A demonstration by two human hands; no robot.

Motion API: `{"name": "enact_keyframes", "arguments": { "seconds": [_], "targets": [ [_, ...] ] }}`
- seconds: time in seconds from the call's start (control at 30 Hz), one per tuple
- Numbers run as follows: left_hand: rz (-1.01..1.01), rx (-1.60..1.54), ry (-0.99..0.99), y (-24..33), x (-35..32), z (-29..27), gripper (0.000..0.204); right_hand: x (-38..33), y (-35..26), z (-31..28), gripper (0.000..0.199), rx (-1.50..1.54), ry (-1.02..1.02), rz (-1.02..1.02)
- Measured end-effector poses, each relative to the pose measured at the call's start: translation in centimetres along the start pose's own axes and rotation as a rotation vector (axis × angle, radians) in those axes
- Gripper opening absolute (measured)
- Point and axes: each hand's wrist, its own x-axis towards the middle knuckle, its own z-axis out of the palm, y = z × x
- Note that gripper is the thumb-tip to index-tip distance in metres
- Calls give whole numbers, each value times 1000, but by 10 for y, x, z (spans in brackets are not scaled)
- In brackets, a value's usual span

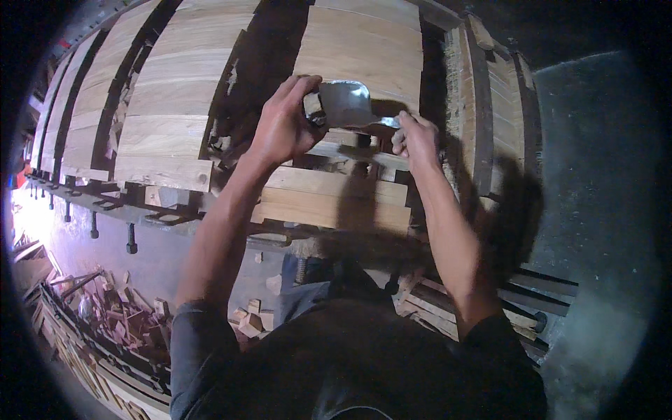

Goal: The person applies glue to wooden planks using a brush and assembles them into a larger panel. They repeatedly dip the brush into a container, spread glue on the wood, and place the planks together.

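1. Metal scraper blade (346, 105), head view: a flat, dull grey plate with a curved notch in its top edge, held at about 12 o'clock in the picture, low over the pale glued-up wood panel (350, 52).
2. Left hand (283, 126) is closed around the blade's left end, thumb on top; right hand (414, 136) pinches its right end from 3 o'clock.
3. The panel sits in a row of clamp frames (168, 213) with bolts hanging at 9 o'clock.
4. Risk, as a judgement: fingers wrap close to the blade's edges, so a slip could cut them.
5. The blade may catch on a raised joint between boards and jerk or gouge the wood.
6. Offcuts (119, 308) litter the floor at 7 o'clock, a tripping hazard.
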Motion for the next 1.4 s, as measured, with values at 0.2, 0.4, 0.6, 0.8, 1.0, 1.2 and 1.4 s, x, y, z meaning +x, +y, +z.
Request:
{"name": "enact_keyframes", "arguments": {
  "seconds": [0.2, 0.4, 0.6, 0.8, 1.0, 1.2, 1.4],
  "targets": [
    [21, -40, -94, -64, 34, 29, 56, 31, 31, -26, 20, 188, 112, 121],
    [2, -202, -161, -127, 55, 67, 71, 36, 47, -24, 22, 541, 111, 296],
    [-300, -250, -88, -165, 35, 59, 81, 19, 57, -1, 25, 865, 119, 303],
    [-620, -259, 342, -125, -108, -17, 55, -5, 63, 34, 28, 597, -141, 228],
    [-1031, -227, 291, -67, -239, -20, 61, -24, 48, 112, 21, 51, -178, -50],
    [-769, -302, 113, -134, -199, 7, 75, -15, 56, 156, 23, -382, -158, -404],
    [-759, -478, 22, -197, -170, 41, 81, -28, 49, 142, 19, -624, -43, -483]
  ]
}}
